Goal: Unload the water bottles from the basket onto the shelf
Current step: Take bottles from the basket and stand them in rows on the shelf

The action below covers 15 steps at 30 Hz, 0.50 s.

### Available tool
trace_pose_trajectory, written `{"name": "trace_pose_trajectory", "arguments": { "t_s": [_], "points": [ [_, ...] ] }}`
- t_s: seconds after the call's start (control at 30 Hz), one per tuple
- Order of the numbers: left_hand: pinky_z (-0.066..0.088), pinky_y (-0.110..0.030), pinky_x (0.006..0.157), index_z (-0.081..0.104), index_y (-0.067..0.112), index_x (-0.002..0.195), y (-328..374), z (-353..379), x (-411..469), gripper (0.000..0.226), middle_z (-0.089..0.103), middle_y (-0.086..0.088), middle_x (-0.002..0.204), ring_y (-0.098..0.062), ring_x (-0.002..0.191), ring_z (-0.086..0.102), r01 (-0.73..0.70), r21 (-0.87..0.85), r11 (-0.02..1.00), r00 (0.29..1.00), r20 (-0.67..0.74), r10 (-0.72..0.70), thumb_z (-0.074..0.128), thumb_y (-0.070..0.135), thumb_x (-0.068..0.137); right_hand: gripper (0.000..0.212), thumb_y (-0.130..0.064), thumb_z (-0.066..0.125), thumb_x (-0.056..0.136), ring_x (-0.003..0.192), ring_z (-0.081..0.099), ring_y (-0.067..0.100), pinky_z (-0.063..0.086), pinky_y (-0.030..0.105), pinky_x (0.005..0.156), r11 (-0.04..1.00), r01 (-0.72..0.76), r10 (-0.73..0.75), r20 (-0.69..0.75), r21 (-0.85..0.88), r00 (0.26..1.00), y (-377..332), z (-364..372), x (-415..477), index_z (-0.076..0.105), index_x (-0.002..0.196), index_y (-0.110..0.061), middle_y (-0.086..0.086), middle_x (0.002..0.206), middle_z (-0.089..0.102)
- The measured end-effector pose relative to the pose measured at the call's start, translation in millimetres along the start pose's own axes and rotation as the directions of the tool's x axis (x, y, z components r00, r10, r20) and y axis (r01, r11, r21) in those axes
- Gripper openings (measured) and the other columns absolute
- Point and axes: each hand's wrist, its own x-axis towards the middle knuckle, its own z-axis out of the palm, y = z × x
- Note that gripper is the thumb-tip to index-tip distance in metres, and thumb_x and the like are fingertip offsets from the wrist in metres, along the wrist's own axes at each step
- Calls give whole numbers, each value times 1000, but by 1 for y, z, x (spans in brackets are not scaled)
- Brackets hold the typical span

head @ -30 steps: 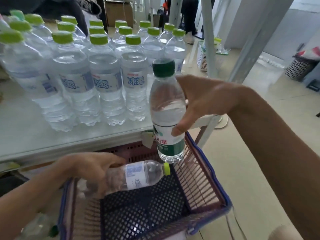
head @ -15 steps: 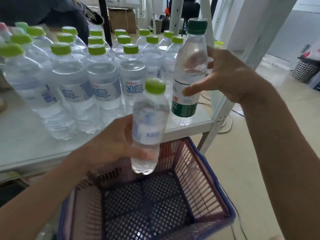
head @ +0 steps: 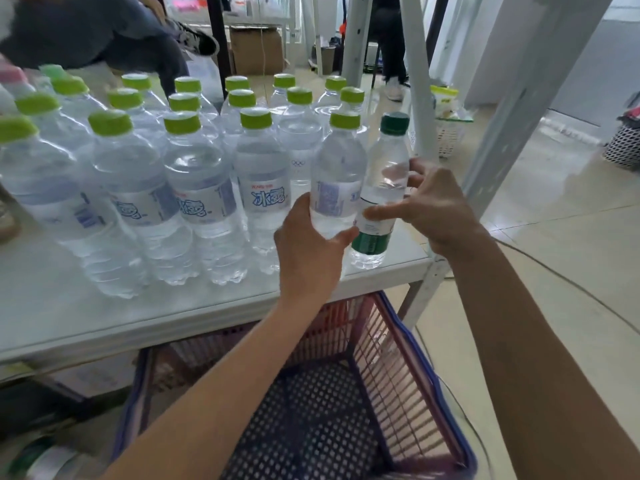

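Note:
My left hand grips a lime-capped water bottle upright at the right end of the front row on the white shelf. Right beside it stands a dark-green-capped bottle on the shelf near the corner, with my right hand wrapped around its middle. The two bottles touch. Several more lime-capped bottles fill the shelf in rows to the left and behind. Below the shelf edge sits the red-and-blue basket; no bottle shows inside it.
A grey shelf post rises just right of my right hand. A bottle with a green band lies low at the left on the floor. Other people's legs and a cardboard box stand behind the shelf. A mesh bin sits far right.
Both hands lifted their bottles out of the basket and up to the shelf. The green-capped one now stands at the corner and the lime-capped one has arrived beside it.

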Motion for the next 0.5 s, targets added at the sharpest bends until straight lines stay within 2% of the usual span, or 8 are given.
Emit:
{"name": "trace_pose_trajectory", "arguments": {
  "t_s": [0.13,0.2,0.27,0.3,0.33,0.4,0.43,0.5],
  "points": [
    [45,-28,109,53,18,141,-8,18,5,70,65,5,135,-11,124,59,15,-24,1000,995,-93,-17,87,21,80,85,-14,101,57,103,75,26,60,49,94,999,12,-14,65,36,998,11,3,4,60,131,-12,6,120,72],
    [38,-14,108,46,15,148,-10,25,6,73,60,2,141,-11,128,53,1,-27,1000,994,-112,-4,83,18,84,89,-31,101,49,100,76,23,63,43,87,999,11,-14,93,36,996,15,1,6,61,128,-20,4,116,73],
    [20,8,99,37,13,154,-11,30,5,77,51,-3,149,-10,133,44,-19,14,1000,992,-122,21,78,19,90,86,-44,98,44,95,76,19,64,33,73,1000,-5,3,122,16,993,18,0,6,65,122,-27,1,109,75],
    [14,12,97,31,11,157,-11,31,4,79,45,-4,154,-10,136,38,-23,40,999,993,-117,27,75,21,93,82,-45,98,45,94,76,18,64,28,69,1000,-16,14,141,9,990,20,0,6,67,119,-27,1,107,75],
    [13,9,103,25,10,160,-12,32,2,81,39,-5,159,-11,141,35,-23,63,998,994,-102,30,72,23,95,78,-43,100,48,95,75,17,64,27,68,1000,-23,23,165,-1,986,23,1,5,69,118,-26,1,105,76],
    [24,-15,119,14,10,163,-14,31,-3,82,29,-6,166,-17,150,31,-11,109,994,998,-56,17,64,28,100,69,-35,101,57,100,74,19,65,32,76,999,-15,25,226,-45,974,29,5,4,71,118,-24,1,105,78],
    [28,-26,122,10,11,163,-16,30,-7,82,25,-6,168,-19,153,28,3,141,990,1000,-31,2,61,32,102,66,-31,101,59,101,74,19,64,37,84,998,-2,19,249,-69,968,32,7,4,72,118,-25,-1,105,78],
    [27,-32,121,2,11,164,-19,26,-15,83,15,-7,171,-22,156,23,32,233,972,999,19,-37,54,36,104,62,-23,100,60,102,73,19,61,43,93,996,21,3,267,-86,964,35,8,4,73,116,-25,-2,105,79]
  ]
}}
